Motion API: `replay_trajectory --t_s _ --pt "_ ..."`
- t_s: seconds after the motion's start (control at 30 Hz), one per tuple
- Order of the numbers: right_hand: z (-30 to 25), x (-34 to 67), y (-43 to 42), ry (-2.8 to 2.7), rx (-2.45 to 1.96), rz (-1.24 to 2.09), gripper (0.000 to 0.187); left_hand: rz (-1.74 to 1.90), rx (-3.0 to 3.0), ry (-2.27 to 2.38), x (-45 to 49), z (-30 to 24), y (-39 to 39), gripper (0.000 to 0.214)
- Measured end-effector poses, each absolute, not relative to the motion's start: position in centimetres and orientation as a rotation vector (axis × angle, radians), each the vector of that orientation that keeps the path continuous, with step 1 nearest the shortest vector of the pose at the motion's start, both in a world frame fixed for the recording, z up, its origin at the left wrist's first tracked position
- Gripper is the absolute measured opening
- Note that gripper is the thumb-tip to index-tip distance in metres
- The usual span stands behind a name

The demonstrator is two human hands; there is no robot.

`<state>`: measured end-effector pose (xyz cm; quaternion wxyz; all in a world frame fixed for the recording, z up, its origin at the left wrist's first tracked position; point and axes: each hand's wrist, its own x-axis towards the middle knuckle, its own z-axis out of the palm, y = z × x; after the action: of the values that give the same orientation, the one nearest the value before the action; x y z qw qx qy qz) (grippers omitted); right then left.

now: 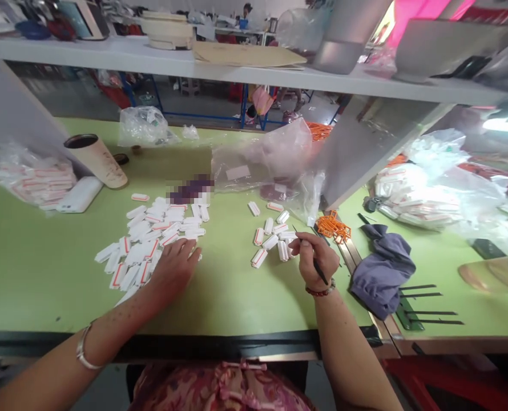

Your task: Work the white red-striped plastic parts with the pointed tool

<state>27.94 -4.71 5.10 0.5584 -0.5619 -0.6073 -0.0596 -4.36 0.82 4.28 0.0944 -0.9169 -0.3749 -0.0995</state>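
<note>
My left hand point(177, 265) lies palm down over the right edge of a pile of small flat white plastic pieces point(140, 231), some with red-orange lines. Its fingers are stretched forward and slightly bent; whatever is under the fingertips is hidden. In my right hand point(318, 260) is a slim black pointed tool point(320, 271), which looks like tweezers, its thin tip aimed up and left. Just left of that hand is a smaller, looser group of the same white pieces point(270, 242). Small orange frame-shaped pieces point(333, 226) lie in a heap beyond my right hand.
A cup point(97, 161) and bagged white pieces point(40, 180) stand at the left. Clear plastic bags point(275, 154) lie at the back under a shelf point(254, 71). On the right are a grey-purple cloth sleeve point(382, 268), thin dark strips point(429, 313) and filled bags point(412, 191).
</note>
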Motion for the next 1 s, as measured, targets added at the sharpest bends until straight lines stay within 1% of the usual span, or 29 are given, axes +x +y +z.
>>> replay_trajectory --t_s 0.1,0.17,0.27,0.3,0.37,0.43,0.5,0.57,0.67,0.8,1.0 --pt "5.3 28.6 -4.7 -1.386 -1.31 -0.15 0.018 -0.303 -2.796 -1.062 -0.2 4.7 2.1 0.038" --pt "5.3 29.1 -4.7 -1.357 -1.292 -0.156 0.018 -0.324 -2.862 -1.025 4.2 4.8 4.4 0.039" --pt "5.3 29.9 -4.4 -1.321 -1.293 -0.171 0.018 -0.348 -2.913 -1.166 10.7 4.4 9.3 0.05" --pt "5.4 30.1 -4.4 -1.318 -1.298 -0.18 0.018 -0.299 -2.955 -1.184 12.3 4.4 10.8 0.049" --pt "5.6 30.5 -4.4 -1.329 -1.303 -0.209 0.017 -0.213 -3.014 -1.146 14.0 4.5 12.9 0.034" --pt "6.0 30.6 -4.5 -1.356 -1.289 -0.249 0.017 -0.168 -3.032 -1.115 13.6 4.6 13.1 0.019" --pt "6.4 30.4 -4.8 -1.388 -1.257 -0.278 0.017 -0.142 -3.041 -1.105 11.5 4.6 11.6 0.013" --pt "6.7 30.0 -5.1 -1.435 -1.218 -0.278 0.019 -0.115 -3.077 -1.107 8.7 4.2 8.8 0.016" --pt "6.7 28.7 -5.4 -1.543 -1.163 -0.247 0.021 -0.206 -3.234 -1.079 4.9 3.1 4.3 0.018" --pt "5.6 26.1 -5.4 -1.725 -1.039 -0.148 0.022 -0.235 -3.223 -1.097 2.4 2.2 0.5 0.025" --pt "3.7 22.9 -6.2 -2.0 -0.861 0.014 0.025 -0.355 -3.291 -1.096 1.0 2.5 0.1 0.013"
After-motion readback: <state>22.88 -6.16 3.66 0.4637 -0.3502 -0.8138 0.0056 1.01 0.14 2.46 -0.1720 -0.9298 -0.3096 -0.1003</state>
